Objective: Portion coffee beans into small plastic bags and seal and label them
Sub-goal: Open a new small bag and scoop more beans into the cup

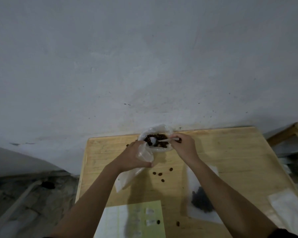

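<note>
Our left hand (133, 156) grips an empty bag (127, 176); our right hand (182, 145) pinches a spoon (155, 140) over the beans (159, 137).

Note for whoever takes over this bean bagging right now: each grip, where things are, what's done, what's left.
Left grip holds an empty bag beside the bean container.
Right grip pinches the spoon, its bowl in the container's beans.
Done: one filled bag lies on the table's right; sealing cannot be told.
Left: fill the held bag, seal, label from the sheet near you. Loose beans lie scattered mid-table.
</note>
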